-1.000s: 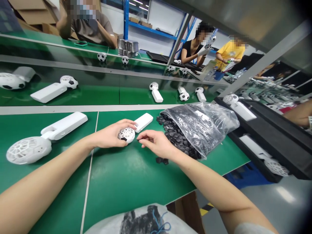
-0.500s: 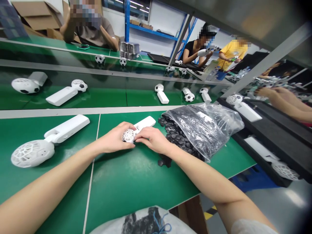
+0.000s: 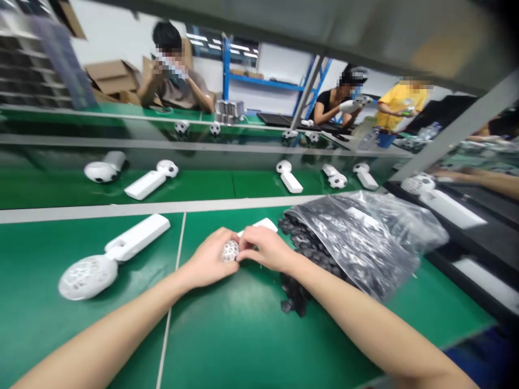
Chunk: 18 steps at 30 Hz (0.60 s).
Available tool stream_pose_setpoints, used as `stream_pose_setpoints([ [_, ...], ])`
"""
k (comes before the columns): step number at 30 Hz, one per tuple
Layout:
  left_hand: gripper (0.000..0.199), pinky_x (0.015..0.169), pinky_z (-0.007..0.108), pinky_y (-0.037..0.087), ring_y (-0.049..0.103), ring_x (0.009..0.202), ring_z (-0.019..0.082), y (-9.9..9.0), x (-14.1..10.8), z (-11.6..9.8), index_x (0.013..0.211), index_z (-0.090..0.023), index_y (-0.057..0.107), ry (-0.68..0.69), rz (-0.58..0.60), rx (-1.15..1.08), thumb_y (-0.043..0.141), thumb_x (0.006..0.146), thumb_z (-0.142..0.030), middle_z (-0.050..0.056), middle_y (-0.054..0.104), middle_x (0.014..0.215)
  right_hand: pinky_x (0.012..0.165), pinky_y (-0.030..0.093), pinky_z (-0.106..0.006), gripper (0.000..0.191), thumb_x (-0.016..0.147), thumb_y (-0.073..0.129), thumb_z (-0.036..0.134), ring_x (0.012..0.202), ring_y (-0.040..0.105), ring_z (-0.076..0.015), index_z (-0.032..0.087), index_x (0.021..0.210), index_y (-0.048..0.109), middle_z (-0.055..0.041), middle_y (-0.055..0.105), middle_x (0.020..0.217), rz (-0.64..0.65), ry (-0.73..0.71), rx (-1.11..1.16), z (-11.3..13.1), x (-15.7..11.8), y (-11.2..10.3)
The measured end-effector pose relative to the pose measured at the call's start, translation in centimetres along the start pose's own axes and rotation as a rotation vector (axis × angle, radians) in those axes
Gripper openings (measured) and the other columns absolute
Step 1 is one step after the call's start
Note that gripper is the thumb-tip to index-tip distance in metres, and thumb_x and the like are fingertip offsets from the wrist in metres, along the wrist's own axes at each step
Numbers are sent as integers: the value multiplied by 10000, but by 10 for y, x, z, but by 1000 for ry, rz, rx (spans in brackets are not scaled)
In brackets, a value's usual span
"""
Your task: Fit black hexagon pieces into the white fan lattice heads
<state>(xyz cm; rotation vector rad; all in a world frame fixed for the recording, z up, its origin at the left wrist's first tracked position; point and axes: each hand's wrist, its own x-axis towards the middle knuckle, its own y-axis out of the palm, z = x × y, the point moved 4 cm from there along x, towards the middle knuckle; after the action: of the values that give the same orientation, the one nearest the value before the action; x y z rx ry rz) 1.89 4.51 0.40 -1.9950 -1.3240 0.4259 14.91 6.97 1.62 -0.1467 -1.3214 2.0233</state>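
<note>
A green workbench [image 3: 251, 335] runs across the room, with a white handle joined to a lattice ball [image 3: 87, 277] lying at its left and a seated co-worker [image 3: 176, 81] beyond the far bench. Mid-bench, the left hand [image 3: 208, 259] curls around a small white lattice ball [image 3: 230, 251], the right hand [image 3: 265, 248] half-closed against its other side, a white handle piece [image 3: 259, 226] just behind them. Rightward, a clear plastic bag [image 3: 365, 243] spills black hexagonal pieces [image 3: 294, 286] onto the mat beside the right hand.
</note>
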Motion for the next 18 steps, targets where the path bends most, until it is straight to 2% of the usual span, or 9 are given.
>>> stream_pose_setpoints([
  [1, 313, 810, 361, 426, 530, 900, 228, 1, -1, -1, 938, -196, 553, -13, -18, -15, 570, 626, -199, 42, 544, 942, 637, 371, -231, 206, 758, 650, 344, 651, 513, -117, 159, 724, 568, 9, 572, 689, -23, 35, 28, -2, -1, -1],
  [3, 355, 811, 339, 439, 541, 905, 222, 1, 3, -3, 933, -199, 564, -44, -47, -41, 600, 582, -166, 39, 559, 957, 681, 406, -254, 183, 765, 640, 337, 752, 529, -146, 172, 801, 570, -20, 585, 797, -91, 89, 51, -3, -7, -8],
  [6, 422, 783, 309, 464, 559, 900, 217, -7, 25, -2, 950, -207, 568, -83, -101, -17, 656, 540, -159, 29, 576, 995, 753, 434, -295, 99, 829, 548, 287, 830, 534, -166, 189, 841, 555, -44, 572, 863, -189, 202, 36, -3, -31, -23],
  [10, 433, 796, 325, 469, 552, 934, 220, -34, 84, 14, 1024, -184, 554, -190, -242, 51, 685, 612, -182, 63, 552, 1079, 803, 463, -322, 146, 814, 535, 291, 909, 553, -194, 240, 937, 594, -64, 564, 1016, 15, 399, -68, -9, -81, -26],
  [13, 327, 851, 401, 449, 523, 1013, 221, -58, 124, 33, 1083, -152, 530, -286, -337, 94, 604, 787, -266, 90, 516, 1158, 848, 463, -358, 253, 776, 567, 287, 965, 554, -232, 281, 1023, 620, -70, 563, 1068, 106, 492, -165, -16, -111, -19],
  [16, 300, 822, 419, 472, 544, 988, 209, -82, 139, 47, 1120, -153, 514, -365, -375, 110, 517, 864, -311, 84, 529, 1147, 852, 466, -343, 247, 812, 507, 251, 957, 562, -223, 288, 1019, 636, -67, 588, 1024, 118, 539, -168, -20, -123, -13],
  [18, 298, 802, 402, 486, 561, 955, 202, -97, 139, 47, 1116, -152, 519, -366, -377, 106, 510, 868, -318, 80, 545, 1120, 841, 464, -317, 244, 840, 460, 210, 942, 566, -204, 275, 982, 648, -61, 600, 985, 90, 554, -147, -19, -123, -13],
])
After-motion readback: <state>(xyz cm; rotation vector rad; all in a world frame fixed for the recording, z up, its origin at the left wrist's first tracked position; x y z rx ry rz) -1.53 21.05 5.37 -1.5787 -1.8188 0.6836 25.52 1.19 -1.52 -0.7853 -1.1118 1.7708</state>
